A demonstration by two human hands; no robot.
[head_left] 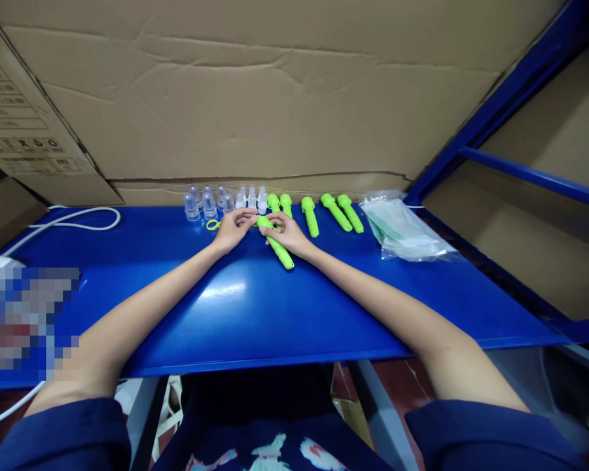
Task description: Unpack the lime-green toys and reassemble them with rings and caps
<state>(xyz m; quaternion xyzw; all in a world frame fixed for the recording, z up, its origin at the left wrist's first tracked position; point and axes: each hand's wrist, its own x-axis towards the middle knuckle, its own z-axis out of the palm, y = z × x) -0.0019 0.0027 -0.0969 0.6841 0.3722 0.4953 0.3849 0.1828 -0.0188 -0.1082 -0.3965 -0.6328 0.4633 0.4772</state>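
- Where the view begins, closest to the camera, two dark blue sleeves (53, 435) frame the lower edge, and both bare forearms stretch forward over the blue surface (255, 314).
- At the near left, a pixelated patch hides part of the surface, and a white cable (86, 219) loops along the left side farther back.
- Past mid-surface the hands meet: the left hand (232, 229) and the right hand (288, 234) both close their fingers on the upper end of one green plastic tube (277, 244).
- That tube lies flat on the surface, its long axis running from the fingers back toward the person and slightly right; its free end points at the right forearm, so the right hand sits nearer its body.
- Just left of the left hand, a small yellow ring (213, 224) lies apart from it.
- Beyond the hands, clear plastic caps (211, 199) stand in a cluster, then more green tubes (341, 212) lie in a row.
- Farther right rests a clear plastic bag (402, 229); a cardboard wall (275, 98) closes the back.
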